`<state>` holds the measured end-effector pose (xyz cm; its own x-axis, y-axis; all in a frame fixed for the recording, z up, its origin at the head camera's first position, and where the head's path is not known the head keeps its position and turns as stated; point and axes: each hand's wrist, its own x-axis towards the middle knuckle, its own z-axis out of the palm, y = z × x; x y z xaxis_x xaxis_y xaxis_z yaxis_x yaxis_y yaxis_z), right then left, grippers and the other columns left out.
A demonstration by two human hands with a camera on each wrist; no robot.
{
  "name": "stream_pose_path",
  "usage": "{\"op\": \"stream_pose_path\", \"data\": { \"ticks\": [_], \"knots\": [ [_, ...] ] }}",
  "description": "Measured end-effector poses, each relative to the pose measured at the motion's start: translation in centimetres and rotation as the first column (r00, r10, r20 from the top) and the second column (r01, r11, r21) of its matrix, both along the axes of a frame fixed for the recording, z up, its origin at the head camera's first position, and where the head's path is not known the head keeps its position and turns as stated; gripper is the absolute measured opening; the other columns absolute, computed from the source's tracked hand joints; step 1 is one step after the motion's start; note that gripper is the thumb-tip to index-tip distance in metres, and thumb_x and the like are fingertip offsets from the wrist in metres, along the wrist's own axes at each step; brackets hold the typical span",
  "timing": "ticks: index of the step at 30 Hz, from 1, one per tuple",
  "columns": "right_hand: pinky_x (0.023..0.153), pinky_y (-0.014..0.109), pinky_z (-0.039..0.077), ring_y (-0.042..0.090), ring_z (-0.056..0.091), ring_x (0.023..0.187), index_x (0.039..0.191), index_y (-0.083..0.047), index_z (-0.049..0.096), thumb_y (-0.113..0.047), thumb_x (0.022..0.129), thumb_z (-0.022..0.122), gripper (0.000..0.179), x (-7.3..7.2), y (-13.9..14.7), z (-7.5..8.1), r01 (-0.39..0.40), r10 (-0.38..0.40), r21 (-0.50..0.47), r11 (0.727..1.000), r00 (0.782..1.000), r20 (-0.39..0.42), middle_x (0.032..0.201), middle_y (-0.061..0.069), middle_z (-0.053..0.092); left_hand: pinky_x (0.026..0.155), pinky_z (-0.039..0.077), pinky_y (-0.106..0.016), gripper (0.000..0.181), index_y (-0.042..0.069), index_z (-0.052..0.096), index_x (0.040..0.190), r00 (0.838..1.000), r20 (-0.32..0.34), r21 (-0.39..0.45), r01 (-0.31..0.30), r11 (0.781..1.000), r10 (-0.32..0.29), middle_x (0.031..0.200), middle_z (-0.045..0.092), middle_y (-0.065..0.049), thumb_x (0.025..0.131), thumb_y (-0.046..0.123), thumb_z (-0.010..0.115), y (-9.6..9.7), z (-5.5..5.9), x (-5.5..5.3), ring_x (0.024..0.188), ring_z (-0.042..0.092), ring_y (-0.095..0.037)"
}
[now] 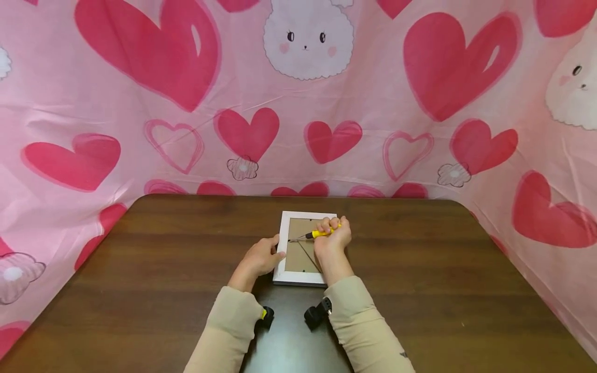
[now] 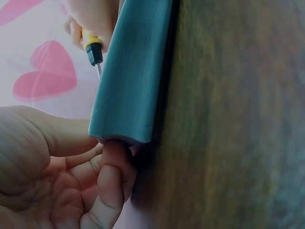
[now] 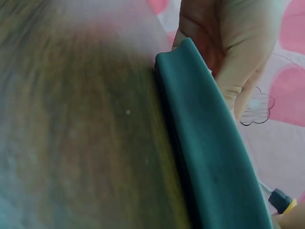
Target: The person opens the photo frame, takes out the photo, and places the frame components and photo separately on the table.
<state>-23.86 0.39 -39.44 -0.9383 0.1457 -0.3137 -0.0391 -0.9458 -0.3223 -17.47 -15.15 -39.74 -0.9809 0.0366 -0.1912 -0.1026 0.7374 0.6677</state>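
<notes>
A white picture frame (image 1: 282, 228) lies with its brown backing board (image 1: 298, 259) facing up. Small dark tabs show along the board's edges, and a thin dark line runs diagonally across it. My left hand (image 1: 261, 255) grips the frame's left side, thumb on top; in the left wrist view its fingers (image 2: 112, 183) curl beneath the frame's corner. In my right hand (image 1: 332, 246) is a screwdriver (image 1: 322, 233) with a yellow and black handle. Its metal tip meets the left inner edge of the frame, at a dark tab. The right wrist view shows the frame's side (image 3: 209, 129) close up.
A dark brown wooden table (image 1: 186, 248) carries the frame near its middle. Behind it hangs a pink curtain (image 1: 289, 93) with hearts and white animal faces. Black wrist cameras (image 1: 317, 314) sit at both cuffs, close over the table.
</notes>
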Motion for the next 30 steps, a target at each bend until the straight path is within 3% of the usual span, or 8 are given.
{"op": "stream_pose_path", "data": {
  "ticks": [6, 12, 16, 18, 21, 25, 30],
  "knots": [
    [0.056, 0.022, 0.026, 0.011, 0.028, 0.047, 0.053, -0.011, 0.039, -0.029, 0.109, 0.021, 0.062, 0.1, 0.6, -0.4, -0.146, 0.145, -0.026, 0.989, 0.989, -0.032, 0.051, -0.002, 0.033, 0.068, 0.043, -0.030, 0.057, 0.001, 0.045, 0.147, 0.999, -0.032, 0.004, -0.013, 1.000, 0.013, 0.085, 0.061, -0.011, 0.096, 0.018, 0.065, -0.2, -0.4, -0.1, 0.072, 0.053, -0.019],
    [0.063, 0.023, 0.028, 0.010, 0.028, 0.048, 0.046, -0.013, 0.037, -0.029, 0.108, 0.031, 0.065, -0.4, 1.4, 0.4, -0.309, 0.329, 0.171, 0.936, 0.938, -0.106, 0.048, -0.003, 0.033, 0.058, 0.037, -0.025, 0.060, 0.004, 0.042, 0.149, 1.000, 0.018, 0.106, -0.027, 0.994, 0.025, 0.077, 0.055, -0.008, 0.096, 0.017, 0.066, -0.1, -0.3, -0.1, 0.061, 0.046, -0.015],
    [0.067, 0.024, 0.028, 0.012, 0.031, 0.056, 0.057, -0.013, 0.048, -0.028, 0.108, 0.033, 0.055, -0.8, 1.9, 0.8, -0.369, 0.408, 0.278, 0.887, 0.908, -0.096, 0.055, -0.003, 0.036, 0.056, 0.037, -0.024, 0.060, 0.004, 0.042, 0.149, 0.999, 0.026, 0.135, -0.040, 0.990, 0.036, 0.075, 0.055, -0.007, 0.096, 0.015, 0.066, 0.0, -0.2, -0.1, 0.059, 0.047, -0.015],
    [0.067, 0.025, 0.030, 0.013, 0.034, 0.060, 0.069, -0.014, 0.053, -0.020, 0.106, 0.031, 0.043, -1.0, 1.9, 0.9, -0.371, 0.425, 0.340, 0.864, 0.900, -0.100, 0.060, -0.001, 0.042, 0.055, 0.037, -0.024, 0.060, 0.004, 0.042, 0.149, 0.999, 0.026, 0.139, -0.050, 0.989, 0.047, 0.074, 0.055, -0.007, 0.095, 0.015, 0.066, 0.0, -0.2, -0.1, 0.057, 0.047, -0.015],
    [0.062, 0.025, 0.035, 0.016, 0.041, 0.064, 0.075, -0.014, 0.054, -0.004, 0.095, 0.028, 0.035, -1.2, 1.5, 1.1, -0.321, 0.403, 0.412, 0.853, 0.906, -0.129, 0.065, 0.001, 0.050, 0.055, 0.037, -0.024, 0.059, 0.004, 0.043, 0.149, 0.998, 0.021, 0.147, -0.054, 0.988, 0.051, 0.071, 0.055, -0.007, 0.095, 0.014, 0.066, -0.1, -0.2, -0.2, 0.055, 0.047, -0.014],
    [0.054, 0.024, 0.031, 0.016, 0.040, 0.054, 0.060, -0.011, 0.047, 0.006, 0.080, 0.023, 0.035, -1.5, 0.7, 1.2, -0.235, 0.330, 0.408, 0.882, 0.926, -0.181, 0.055, 0.001, 0.048, 0.054, 0.038, -0.023, 0.059, 0.003, 0.043, 0.148, 0.999, 0.017, 0.154, -0.045, 0.987, 0.043, 0.071, 0.055, -0.006, 0.095, 0.014, 0.066, -0.4, -0.3, -0.2, 0.054, 0.047, -0.014],
    [0.047, 0.023, 0.014, 0.013, 0.020, 0.041, 0.051, -0.012, 0.034, 0.007, 0.080, 0.018, 0.038, -1.5, -0.1, 1.2, -0.186, 0.275, 0.352, 0.917, 0.936, -0.222, 0.042, -0.003, 0.028, 0.054, 0.038, -0.024, 0.059, 0.004, 0.042, 0.149, 0.998, 0.028, 0.163, -0.054, 0.985, 0.050, 0.070, 0.054, -0.006, 0.095, 0.014, 0.066, -0.5, -0.5, -0.2, 0.053, 0.048, -0.014]
  ]
}}
